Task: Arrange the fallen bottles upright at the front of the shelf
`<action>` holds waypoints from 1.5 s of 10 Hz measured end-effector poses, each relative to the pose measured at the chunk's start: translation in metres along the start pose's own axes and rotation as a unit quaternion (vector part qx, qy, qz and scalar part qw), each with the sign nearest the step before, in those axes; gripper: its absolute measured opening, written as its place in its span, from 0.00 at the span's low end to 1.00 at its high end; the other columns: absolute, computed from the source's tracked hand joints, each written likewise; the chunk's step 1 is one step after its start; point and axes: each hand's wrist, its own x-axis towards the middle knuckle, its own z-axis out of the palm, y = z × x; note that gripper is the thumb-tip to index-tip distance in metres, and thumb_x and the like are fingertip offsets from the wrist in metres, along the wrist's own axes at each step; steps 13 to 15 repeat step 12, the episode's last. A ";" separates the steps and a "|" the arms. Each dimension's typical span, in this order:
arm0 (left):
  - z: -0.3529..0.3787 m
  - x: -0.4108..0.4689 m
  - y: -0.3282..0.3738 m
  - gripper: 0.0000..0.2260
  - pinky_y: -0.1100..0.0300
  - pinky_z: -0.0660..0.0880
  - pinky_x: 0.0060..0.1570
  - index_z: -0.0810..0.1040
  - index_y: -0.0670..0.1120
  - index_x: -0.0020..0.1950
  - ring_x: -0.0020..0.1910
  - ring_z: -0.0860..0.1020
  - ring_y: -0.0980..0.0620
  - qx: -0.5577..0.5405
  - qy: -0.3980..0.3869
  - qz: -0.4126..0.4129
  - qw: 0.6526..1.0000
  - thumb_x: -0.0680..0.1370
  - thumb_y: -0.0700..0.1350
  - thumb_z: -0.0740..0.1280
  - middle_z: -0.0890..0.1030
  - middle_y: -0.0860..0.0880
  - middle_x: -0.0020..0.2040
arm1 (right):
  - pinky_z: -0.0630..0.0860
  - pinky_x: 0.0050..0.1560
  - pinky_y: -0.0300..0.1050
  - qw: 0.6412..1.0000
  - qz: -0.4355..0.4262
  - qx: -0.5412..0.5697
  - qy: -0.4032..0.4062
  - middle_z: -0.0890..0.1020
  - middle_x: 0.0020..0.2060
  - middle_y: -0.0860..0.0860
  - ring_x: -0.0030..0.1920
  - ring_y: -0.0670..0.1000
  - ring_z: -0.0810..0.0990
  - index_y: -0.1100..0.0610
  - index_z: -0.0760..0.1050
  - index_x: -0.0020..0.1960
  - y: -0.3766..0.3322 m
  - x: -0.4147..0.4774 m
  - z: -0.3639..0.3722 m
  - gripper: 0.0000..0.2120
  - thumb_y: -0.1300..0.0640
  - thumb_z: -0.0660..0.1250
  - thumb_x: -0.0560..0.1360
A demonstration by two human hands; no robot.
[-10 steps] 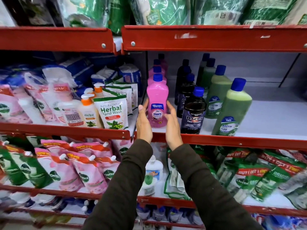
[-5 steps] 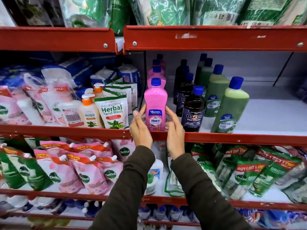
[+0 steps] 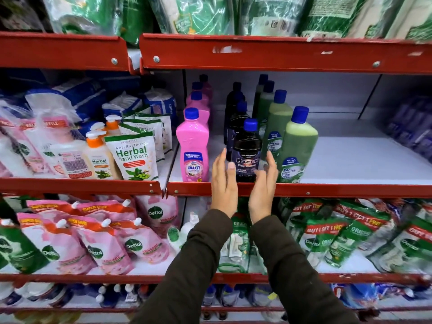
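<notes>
A pink Shakti bottle (image 3: 193,146) stands upright at the front of the red-edged shelf (image 3: 327,190), free of both hands. Right of it stands a black Bactin bottle (image 3: 247,150) with a blue cap. My left hand (image 3: 224,183) is just left of the black bottle and my right hand (image 3: 264,185) just right of it, fingers spread, palms facing each other; contact is unclear. Two green Bactin bottles (image 3: 297,148) stand to the right. More pink, black and green bottles line up behind.
Herbal hand wash pouches (image 3: 132,157) and pump bottles (image 3: 98,157) fill the left bay. Dettol refill pouches (image 3: 102,244) lie on the shelf below. Purple packs (image 3: 411,127) sit at the far right. Bare white shelf (image 3: 364,160) lies right of the green bottles.
Both hands let go of the pink bottle, which stays upright at the front, and moved right to either side of the black Bactin bottle.
</notes>
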 end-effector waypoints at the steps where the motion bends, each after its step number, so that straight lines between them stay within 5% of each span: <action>1: 0.010 0.001 0.004 0.20 0.60 0.58 0.76 0.64 0.46 0.77 0.73 0.63 0.60 -0.026 -0.022 -0.048 0.998 0.85 0.47 0.53 0.68 0.49 0.77 | 0.69 0.67 0.40 0.998 0.027 0.001 -0.060 0.74 0.71 0.48 0.70 0.47 0.73 0.52 0.67 0.76 -0.001 0.004 -0.005 0.26 0.61 0.55 0.79; 2: 0.016 -0.002 0.009 0.19 0.66 0.58 0.71 0.64 0.47 0.77 0.71 0.64 0.61 -0.032 -0.006 -0.049 0.998 0.85 0.47 0.53 0.69 0.53 0.74 | 0.68 0.70 0.41 0.996 0.033 0.000 -0.083 0.74 0.70 0.46 0.69 0.45 0.73 0.51 0.66 0.76 -0.002 0.002 -0.010 0.27 0.60 0.56 0.77; 4: 0.026 0.000 0.012 0.20 0.57 0.59 0.77 0.63 0.48 0.78 0.72 0.64 0.60 -0.029 0.025 -0.060 0.997 0.85 0.48 0.54 0.68 0.52 0.75 | 0.66 0.76 0.49 0.989 0.041 -0.001 -0.140 0.71 0.72 0.44 0.72 0.43 0.70 0.48 0.64 0.77 -0.007 0.006 -0.025 0.27 0.60 0.57 0.79; 6: 0.056 -0.024 0.018 0.17 0.54 0.67 0.71 0.70 0.44 0.71 0.68 0.72 0.50 0.016 0.185 0.071 0.980 0.83 0.41 0.56 0.74 0.46 0.67 | 0.71 0.70 0.58 0.999 -0.045 0.012 -0.010 0.75 0.66 0.47 0.67 0.48 0.74 0.45 0.72 0.67 -0.009 0.001 -0.076 0.24 0.62 0.55 0.75; 7: 0.085 -0.036 0.022 0.17 0.58 0.70 0.69 0.71 0.47 0.72 0.67 0.74 0.55 -0.007 0.107 0.065 0.992 0.83 0.41 0.55 0.74 0.50 0.66 | 0.70 0.70 0.60 0.999 -0.027 0.018 0.043 0.73 0.68 0.54 0.68 0.52 0.72 0.55 0.71 0.70 -0.010 0.024 -0.106 0.24 0.65 0.55 0.76; 8: 0.115 -0.038 0.028 0.20 0.60 0.65 0.73 0.66 0.47 0.76 0.72 0.69 0.56 -0.008 0.007 0.006 1.000 0.84 0.44 0.56 0.71 0.48 0.73 | 0.68 0.73 0.51 1.000 0.006 -0.025 0.001 0.68 0.74 0.52 0.73 0.51 0.68 0.54 0.66 0.75 -0.016 0.049 -0.127 0.25 0.67 0.53 0.80; 10: 0.133 -0.030 0.034 0.22 0.71 0.58 0.67 0.60 0.47 0.79 0.70 0.63 0.61 0.009 -0.014 -0.062 0.998 0.84 0.44 0.57 0.66 0.48 0.78 | 0.73 0.55 0.26 0.994 0.039 -0.024 -0.096 0.75 0.65 0.48 0.62 0.41 0.75 0.55 0.67 0.73 -0.023 0.063 -0.136 0.22 0.66 0.56 0.80; 12: 0.134 -0.037 0.041 0.23 0.53 0.59 0.78 0.59 0.49 0.79 0.78 0.62 0.51 -0.002 0.014 -0.038 0.999 0.84 0.45 0.58 0.64 0.49 0.79 | 0.68 0.74 0.52 0.990 0.041 -0.039 -0.126 0.69 0.73 0.51 0.72 0.50 0.70 0.53 0.64 0.76 -0.027 0.062 -0.146 0.24 0.63 0.56 0.81; 15: 0.134 -0.037 0.041 0.23 0.53 0.59 0.78 0.59 0.49 0.79 0.78 0.62 0.51 -0.002 0.014 -0.038 0.999 0.84 0.45 0.58 0.64 0.49 0.79 | 0.68 0.74 0.52 0.990 0.041 -0.039 -0.126 0.69 0.73 0.51 0.72 0.50 0.70 0.53 0.64 0.76 -0.027 0.062 -0.146 0.24 0.63 0.56 0.81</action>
